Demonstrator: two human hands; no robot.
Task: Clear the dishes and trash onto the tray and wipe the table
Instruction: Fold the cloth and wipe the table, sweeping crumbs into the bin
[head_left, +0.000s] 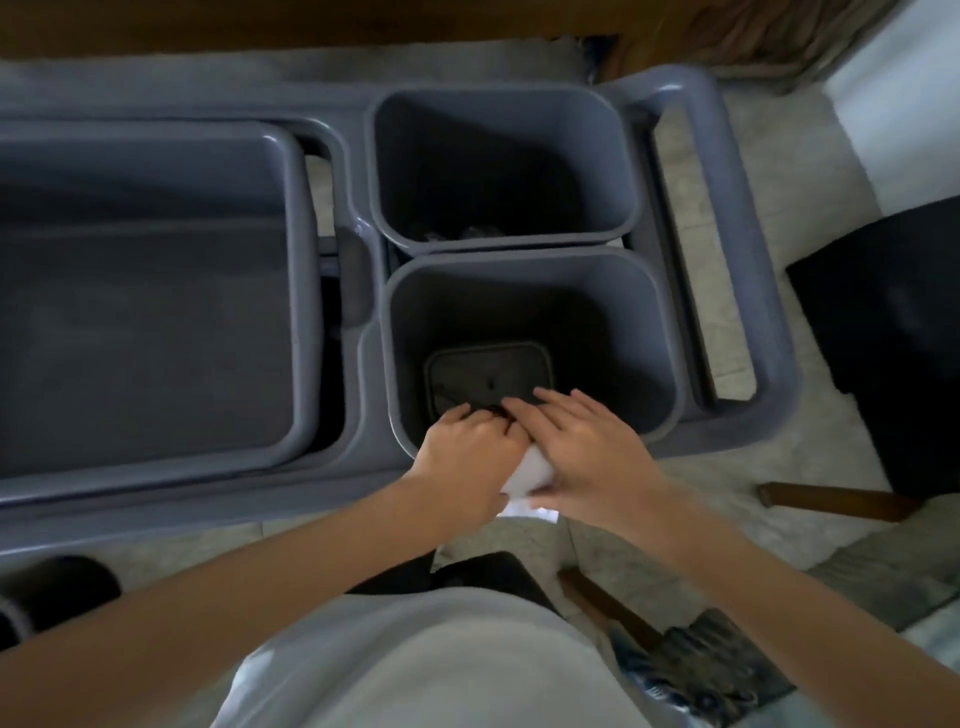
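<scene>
Both hands over the near bin's rim, white paper held between them.

The left hand (467, 447) curls its grip round the white paper (527, 475); the right hand (587, 447) lies flat-fingered, pressing it from above. The paper sits at the near rim of the near bin (613, 338), whose opening lies directly ahead and below. Both hands equally close; the far bin (498, 156) stands beyond.
</scene>
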